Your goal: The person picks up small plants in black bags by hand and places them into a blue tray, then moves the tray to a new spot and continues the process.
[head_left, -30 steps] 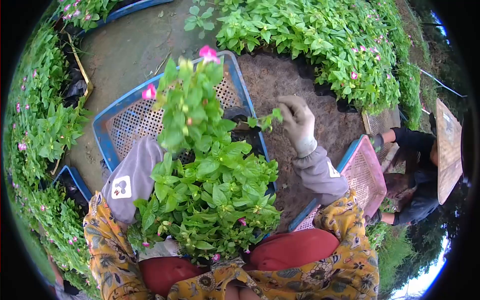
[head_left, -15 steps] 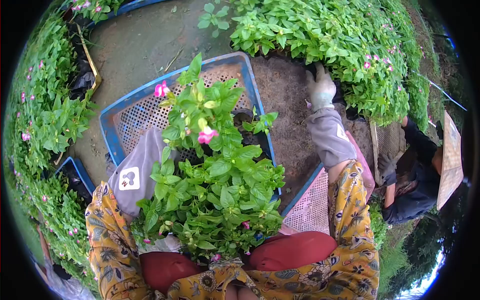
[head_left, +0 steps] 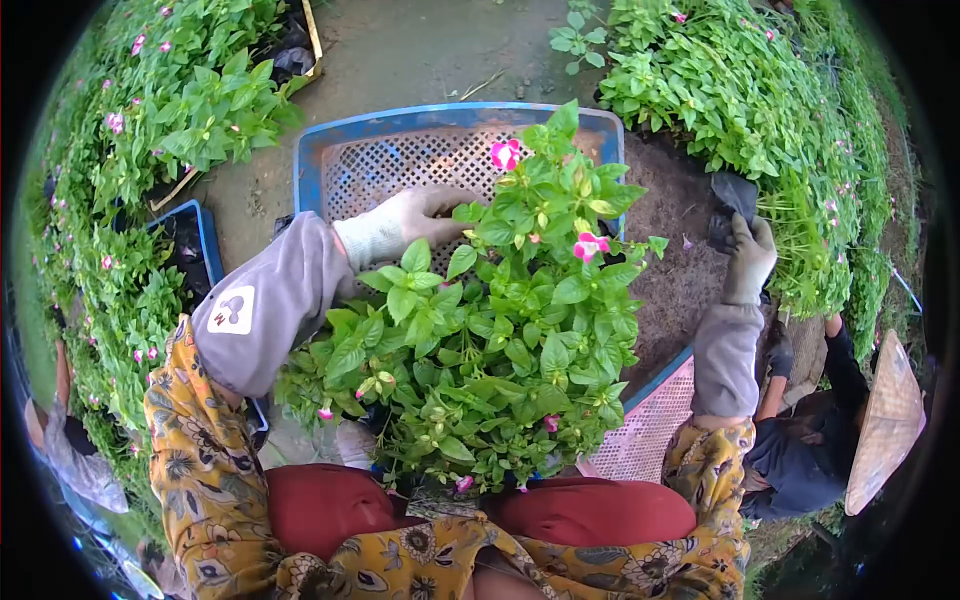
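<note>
My right hand (head_left: 748,262), in a pale work glove, pinches a black plastic plant bag (head_left: 735,195) at the edge of the dense plant bed. Leaves beside it hide how its plant sits. My gloved left hand (head_left: 415,218) is over the blue-rimmed crate (head_left: 310,180), its fingers and thumb apart at the leaves. Leaves cover the fingertips. Bushy green plants with pink flowers (head_left: 500,340) fill the near part of the crate, between my arms and in front of my knees.
Dense flowering plants stand in a bed at right (head_left: 710,100) and another at left (head_left: 200,110). A pink mesh crate (head_left: 645,425) lies by my right knee. A co-worker in a conical hat (head_left: 888,425) works close on the right; another person (head_left: 80,450) is at far left.
My right hand has drawn back from under the foliage with the black bag now showing in its fingers. My left hand has come out from behind the leaves. The view has shifted.
</note>
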